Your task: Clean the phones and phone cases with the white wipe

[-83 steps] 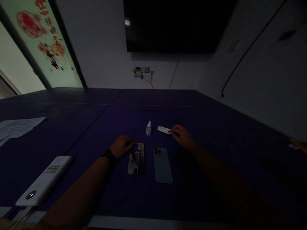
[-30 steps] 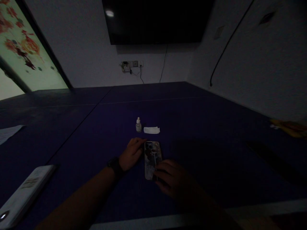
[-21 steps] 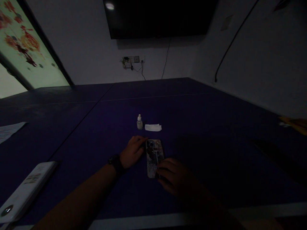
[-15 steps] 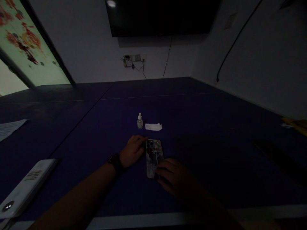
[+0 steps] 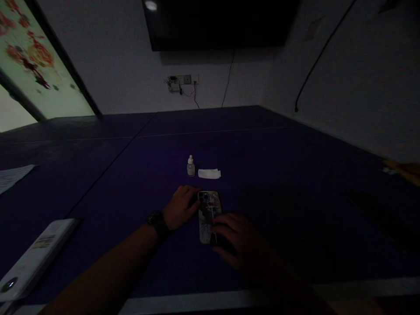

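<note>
A smartphone (image 5: 205,225) lies flat on the dark blue table, its back and camera lenses facing up, with a patterned case or cover. Beside its upper left edge rests my left hand (image 5: 180,206), fingers stretched and open, fingertips at the phone's edge. My right hand (image 5: 238,238) is over the phone's lower right side, fingers apart. A thin pale stick or line runs down the phone's back near those fingers; in the dim light I cannot tell which. Beyond the phone stand a small dropper bottle (image 5: 190,167) with a white top and a folded white tissue or cloth (image 5: 209,174).
A long white device (image 5: 39,256) lies at the left front, with a paper sheet (image 5: 15,177) behind it. A dark flat object (image 5: 377,210) and a yellowish item (image 5: 405,170) are at the right. The table (image 5: 278,162) reaches the wall below a screen (image 5: 219,24).
The fingers of my right hand have spread a little, with the thumb lower and farther from the other fingers. My left hand stays beside the phone. The view has shifted slightly.
</note>
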Action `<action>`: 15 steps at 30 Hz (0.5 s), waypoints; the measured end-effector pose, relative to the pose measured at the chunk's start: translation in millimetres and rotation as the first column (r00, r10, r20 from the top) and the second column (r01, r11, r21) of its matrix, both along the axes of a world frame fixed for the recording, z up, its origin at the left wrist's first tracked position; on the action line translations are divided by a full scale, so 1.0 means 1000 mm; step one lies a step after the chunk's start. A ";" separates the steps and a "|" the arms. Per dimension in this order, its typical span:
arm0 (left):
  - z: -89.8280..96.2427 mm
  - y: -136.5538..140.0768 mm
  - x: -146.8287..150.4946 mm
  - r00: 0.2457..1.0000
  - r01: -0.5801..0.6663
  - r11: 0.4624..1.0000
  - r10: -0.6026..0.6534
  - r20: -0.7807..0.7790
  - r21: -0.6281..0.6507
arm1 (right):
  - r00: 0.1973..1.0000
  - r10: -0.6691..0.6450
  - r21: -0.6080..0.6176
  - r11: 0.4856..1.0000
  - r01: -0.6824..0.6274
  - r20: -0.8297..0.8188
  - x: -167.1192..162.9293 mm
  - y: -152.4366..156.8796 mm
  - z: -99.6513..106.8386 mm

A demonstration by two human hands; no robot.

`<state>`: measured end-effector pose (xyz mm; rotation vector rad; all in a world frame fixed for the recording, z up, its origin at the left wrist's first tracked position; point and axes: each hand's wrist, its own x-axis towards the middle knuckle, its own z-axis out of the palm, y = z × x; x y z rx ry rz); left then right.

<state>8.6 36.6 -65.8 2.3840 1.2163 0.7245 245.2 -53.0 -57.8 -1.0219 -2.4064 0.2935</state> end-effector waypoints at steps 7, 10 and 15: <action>0.002 -0.007 -0.007 0.998 0.025 0.998 -0.022 -0.052 0.055 | 0.988 -0.153 0.109 0.983 0.151 0.009 0.017 0.016 0.011; 0.000 -0.008 -0.009 0.996 0.007 0.997 -0.001 -0.084 0.080 | 0.988 -0.148 0.121 0.983 0.141 0.051 0.019 0.039 0.015; -0.002 -0.009 -0.007 0.990 -0.052 0.994 0.064 -0.128 0.099 | 0.976 -0.144 -0.015 0.989 0.148 0.162 0.003 0.086 0.017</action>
